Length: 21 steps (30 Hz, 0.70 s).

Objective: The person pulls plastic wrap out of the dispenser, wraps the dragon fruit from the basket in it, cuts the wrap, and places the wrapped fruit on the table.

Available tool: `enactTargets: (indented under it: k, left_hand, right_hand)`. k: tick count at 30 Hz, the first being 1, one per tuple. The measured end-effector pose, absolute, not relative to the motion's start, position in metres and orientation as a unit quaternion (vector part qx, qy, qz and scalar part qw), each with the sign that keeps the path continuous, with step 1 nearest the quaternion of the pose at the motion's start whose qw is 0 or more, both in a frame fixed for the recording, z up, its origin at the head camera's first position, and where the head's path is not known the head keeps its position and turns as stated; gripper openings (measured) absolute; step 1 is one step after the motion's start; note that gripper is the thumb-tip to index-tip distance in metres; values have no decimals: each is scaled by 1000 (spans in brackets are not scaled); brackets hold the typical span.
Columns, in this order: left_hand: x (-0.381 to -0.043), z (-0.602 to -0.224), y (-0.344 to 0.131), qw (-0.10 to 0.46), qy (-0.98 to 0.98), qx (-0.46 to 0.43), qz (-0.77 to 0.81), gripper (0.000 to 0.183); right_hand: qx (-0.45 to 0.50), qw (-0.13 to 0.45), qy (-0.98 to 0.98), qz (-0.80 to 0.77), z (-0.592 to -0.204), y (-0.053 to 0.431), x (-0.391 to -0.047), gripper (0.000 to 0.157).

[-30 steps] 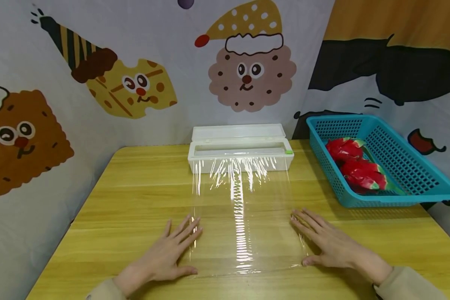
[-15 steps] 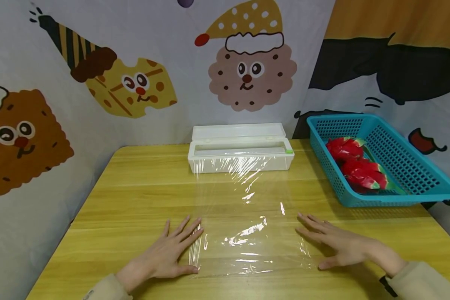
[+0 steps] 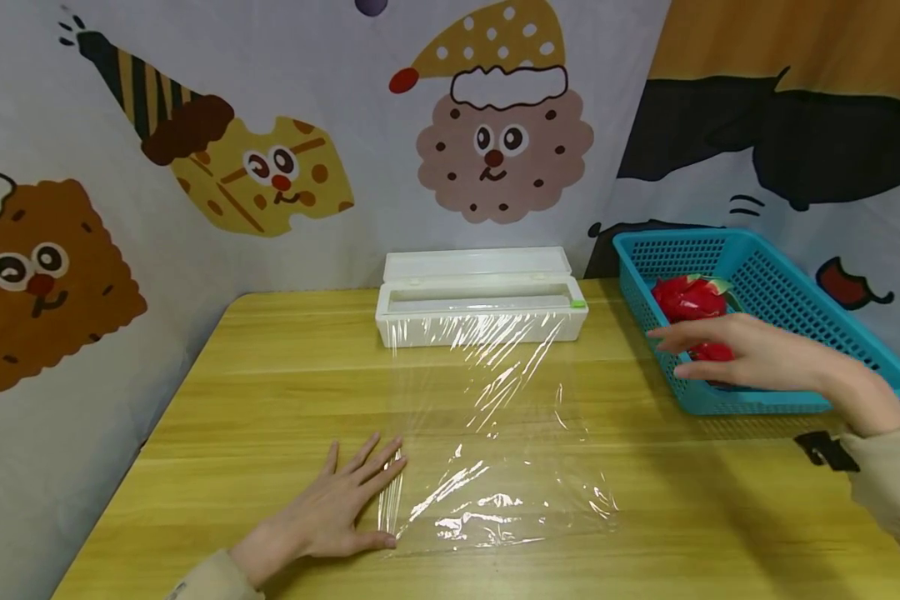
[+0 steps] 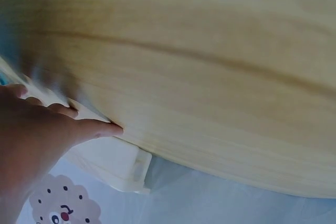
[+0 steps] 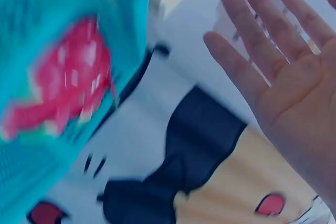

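Observation:
A sheet of clear cling film [image 3: 487,467] stretches over the table from a white dispenser box [image 3: 420,332] with its lid up. My left hand [image 3: 337,508] presses the film's left edge with spread, straight fingers; in the left wrist view the same hand [image 4: 37,135] lies along the wooden surface. Raised over the near side of a blue basket [image 3: 862,342], my right hand [image 3: 765,354] holds nothing, and its fingers look straight in the right wrist view. Red dragon fruits [image 3: 686,296] lie in the basket, partly hidden behind that hand.
The wooden table [image 3: 270,392] ends at a cloth backdrop [image 3: 307,267] printed with cartoon biscuits. The box stands at the table's back edge, and the basket takes up the back right corner. A dark strap [image 3: 825,450] hangs by the right sleeve.
My right hand has left the film's right edge and risen to the back right, over the basket. The film's right side has wrinkled and drawn in slightly. My left hand stays put.

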<state>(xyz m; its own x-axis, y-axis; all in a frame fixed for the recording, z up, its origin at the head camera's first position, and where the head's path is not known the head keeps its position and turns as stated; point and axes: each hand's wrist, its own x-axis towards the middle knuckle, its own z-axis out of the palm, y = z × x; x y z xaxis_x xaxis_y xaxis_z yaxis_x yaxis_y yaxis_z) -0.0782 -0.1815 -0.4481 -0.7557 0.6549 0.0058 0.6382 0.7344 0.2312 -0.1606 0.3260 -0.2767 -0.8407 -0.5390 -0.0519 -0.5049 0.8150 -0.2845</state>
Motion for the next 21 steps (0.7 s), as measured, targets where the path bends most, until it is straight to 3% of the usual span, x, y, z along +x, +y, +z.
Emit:
enactTargets:
  k: [5,10,17,21]
  left_hand:
    - [-78,-450,-181,35,930,349,113,93]
    - [-78,-450,-182,36,930,350,110,92]
    - [-78,-449,-182,36,929,352,104,92]
    - [-79,-450,-183,33,930,353,101,92]
  right_hand:
    - [-222,68,970,-76,-261,362,-204,49]
    - [-170,157,971,-59,-276,393,-233,70]
    - [-125,318,927,-155,-302,421,-243,99]
    - [-116,336,913,-201,-312,424,-244,108]
